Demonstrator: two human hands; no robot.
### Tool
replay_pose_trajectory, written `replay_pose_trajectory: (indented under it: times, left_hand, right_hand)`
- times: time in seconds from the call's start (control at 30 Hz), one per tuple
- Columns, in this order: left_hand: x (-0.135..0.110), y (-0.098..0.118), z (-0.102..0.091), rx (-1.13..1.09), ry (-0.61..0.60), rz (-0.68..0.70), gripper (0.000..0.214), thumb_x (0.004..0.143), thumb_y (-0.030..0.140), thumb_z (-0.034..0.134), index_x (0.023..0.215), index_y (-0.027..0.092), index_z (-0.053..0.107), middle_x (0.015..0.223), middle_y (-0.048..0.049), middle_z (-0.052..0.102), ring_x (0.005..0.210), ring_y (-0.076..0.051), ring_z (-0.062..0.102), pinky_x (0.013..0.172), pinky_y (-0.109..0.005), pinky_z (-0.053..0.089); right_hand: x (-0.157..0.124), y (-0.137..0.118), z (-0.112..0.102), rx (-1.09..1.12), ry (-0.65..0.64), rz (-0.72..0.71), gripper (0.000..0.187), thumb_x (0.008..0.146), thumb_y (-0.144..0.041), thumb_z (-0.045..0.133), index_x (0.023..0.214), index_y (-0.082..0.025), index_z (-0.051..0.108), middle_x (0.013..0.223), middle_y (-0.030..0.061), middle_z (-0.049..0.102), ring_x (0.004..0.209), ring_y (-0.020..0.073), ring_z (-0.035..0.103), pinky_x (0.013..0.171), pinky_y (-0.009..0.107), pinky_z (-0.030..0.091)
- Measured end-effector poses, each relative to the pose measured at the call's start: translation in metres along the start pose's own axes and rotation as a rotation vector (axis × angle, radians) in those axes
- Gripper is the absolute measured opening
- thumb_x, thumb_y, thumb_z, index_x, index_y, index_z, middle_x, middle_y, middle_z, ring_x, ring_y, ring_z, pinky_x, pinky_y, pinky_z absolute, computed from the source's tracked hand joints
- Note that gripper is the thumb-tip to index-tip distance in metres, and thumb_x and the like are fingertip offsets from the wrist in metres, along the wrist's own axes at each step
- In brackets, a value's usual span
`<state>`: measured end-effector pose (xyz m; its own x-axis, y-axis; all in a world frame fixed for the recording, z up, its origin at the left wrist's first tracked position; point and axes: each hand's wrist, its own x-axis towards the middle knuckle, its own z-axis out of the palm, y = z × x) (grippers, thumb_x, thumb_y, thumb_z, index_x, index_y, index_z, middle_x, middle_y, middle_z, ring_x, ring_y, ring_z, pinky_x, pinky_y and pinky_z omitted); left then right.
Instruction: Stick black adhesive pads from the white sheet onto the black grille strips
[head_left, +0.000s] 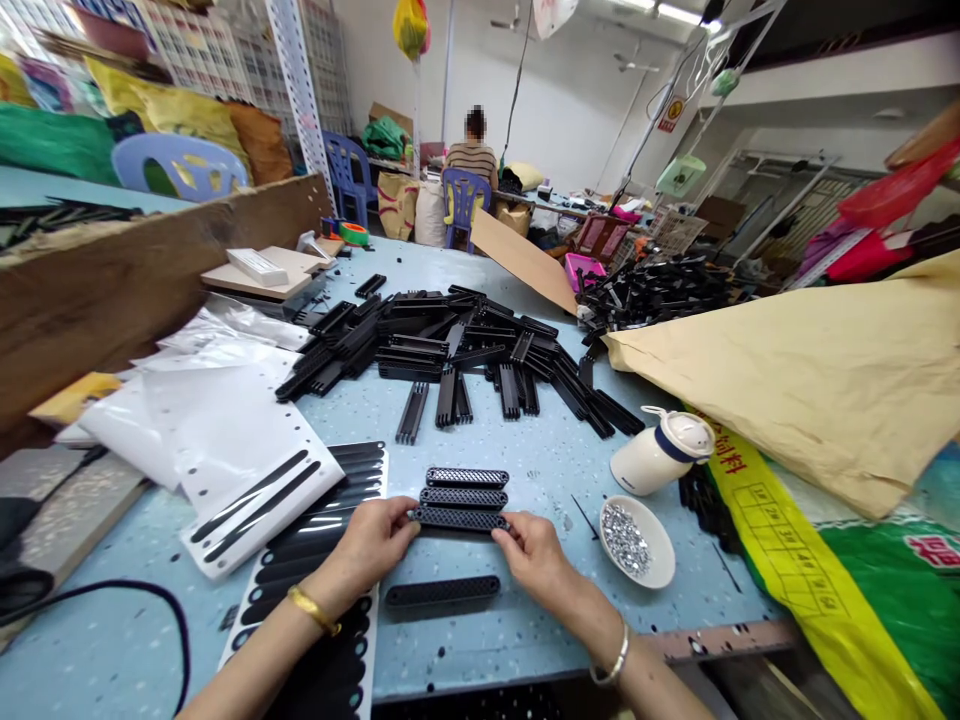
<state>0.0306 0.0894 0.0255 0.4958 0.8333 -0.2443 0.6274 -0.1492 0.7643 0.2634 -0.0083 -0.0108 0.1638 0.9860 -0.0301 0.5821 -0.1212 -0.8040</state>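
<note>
Both my hands grip one long black textured plastic strip (pixel 459 519), pinched at its two ends just above the blue table. My left hand (pixel 382 540) has its left end between thumb and fingers, and my right hand (pixel 532 550) has the right end. Two similar strips, a middle one (pixel 463 497) and a far one (pixel 466 477), lie parallel just beyond it. Nearer me rests another black strip (pixel 442 591). Under my left forearm is a sheet of black strip-shaped stickers (pixel 322 560).
A big pile of black plastic pieces (pixel 450 340) spreads across the table behind my hands. To the right stand a white bowl of small shiny metal parts (pixel 630 540) and a cream lidded cup (pixel 660 450). White sheets (pixel 217 420) lie left. A person (pixel 471 155) sits far back.
</note>
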Motion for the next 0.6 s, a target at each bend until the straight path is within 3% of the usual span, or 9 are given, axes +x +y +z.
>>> replay_pose_trajectory:
  times: [0.13, 0.23, 0.3, 0.43, 0.6]
  left_hand:
    - [0.001, 0.0, -0.007, 0.098, 0.055, -0.016, 0.035, 0.076, 0.032, 0.05, 0.099, 0.015, 0.07, 0.061, -0.0006, 0.067, 0.06, -0.02, 0.062, 0.062, -0.029, 0.043]
    - [-0.018, 0.001, -0.017, 0.133, 0.061, 0.003, 0.034, 0.076, 0.035, 0.052, 0.099, 0.016, 0.069, 0.065, -0.0014, 0.067, 0.061, -0.019, 0.061, 0.063, -0.029, 0.044]
    - [-0.036, -0.001, -0.021, 0.146, -0.005, 0.054, 0.031, 0.074, 0.035, 0.057, 0.097, 0.017, 0.069, 0.068, -0.0012, 0.067, 0.062, -0.019, 0.061, 0.063, -0.028, 0.045]
    - [-0.06, -0.009, -0.012, 0.15, -0.067, 0.117, 0.037, 0.066, 0.022, 0.059, 0.102, 0.019, 0.068, 0.083, -0.0028, 0.071, 0.066, -0.019, 0.062, 0.063, -0.027, 0.048]
    - [-0.06, -0.014, 0.0, 0.096, -0.022, 0.108, 0.031, 0.073, 0.025, 0.053, 0.099, 0.02, 0.068, 0.078, -0.003, 0.072, 0.067, -0.02, 0.064, 0.063, -0.028, 0.05]
  right_hand:
    - [0.004, 0.004, -0.002, -0.049, 0.05, 0.007, 0.018, 0.082, -0.026, 0.059, 0.071, -0.016, 0.069, 0.061, 0.0031, 0.063, 0.059, 0.0161, 0.056, 0.061, 0.028, 0.044]
    - [-0.006, 0.006, -0.01, -0.041, 0.065, 0.041, 0.017, 0.081, -0.029, 0.063, 0.083, -0.016, 0.072, 0.061, 0.0025, 0.064, 0.055, 0.0154, 0.057, 0.056, 0.027, 0.046]
    - [-0.019, 0.005, -0.015, -0.004, 0.028, 0.051, 0.022, 0.074, -0.025, 0.068, 0.093, -0.015, 0.072, 0.07, 0.0035, 0.067, 0.057, 0.0153, 0.06, 0.054, 0.026, 0.048]
    - [-0.043, -0.005, -0.013, 0.15, -0.09, 0.019, 0.039, 0.061, -0.011, 0.072, 0.1, -0.015, 0.071, 0.09, 0.0068, 0.069, 0.072, 0.0179, 0.066, 0.054, 0.024, 0.051]
    - [-0.05, -0.013, -0.001, 0.147, -0.048, 0.011, 0.031, 0.064, -0.006, 0.068, 0.092, -0.017, 0.072, 0.08, 0.0029, 0.069, 0.067, 0.0159, 0.064, 0.057, 0.024, 0.051]
